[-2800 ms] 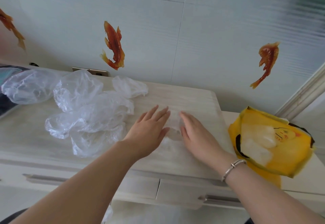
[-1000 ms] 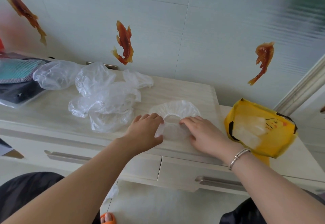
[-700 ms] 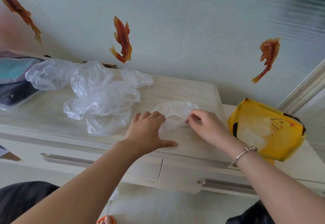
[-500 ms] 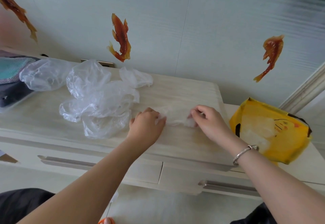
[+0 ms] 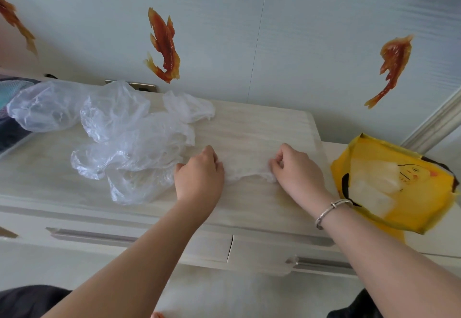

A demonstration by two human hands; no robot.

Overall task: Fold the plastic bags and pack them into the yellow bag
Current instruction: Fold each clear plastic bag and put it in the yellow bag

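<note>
A thin clear plastic bag (image 5: 245,169) lies flattened and stretched on the pale wooden cabinet top (image 5: 262,128). My left hand (image 5: 199,175) pinches its left end with curled fingers. My right hand (image 5: 296,170), a silver bracelet on the wrist, pinches its right end. A heap of crumpled clear plastic bags (image 5: 129,140) lies just left of my left hand. The yellow bag (image 5: 409,208) with a cartoon face sits at the right, its mouth facing left, with folded clear plastic showing through it.
Another puffed clear bag (image 5: 45,109) lies at the far left beside dark and teal fabric (image 5: 10,90). The wall with fish stickers (image 5: 163,46) stands close behind. Two drawers with handles (image 5: 319,264) are below the front edge.
The round, elastic-rimmed bag has been folded over and pulled out flat into a strip. Both hands have moved apart and now pinch its two ends.
</note>
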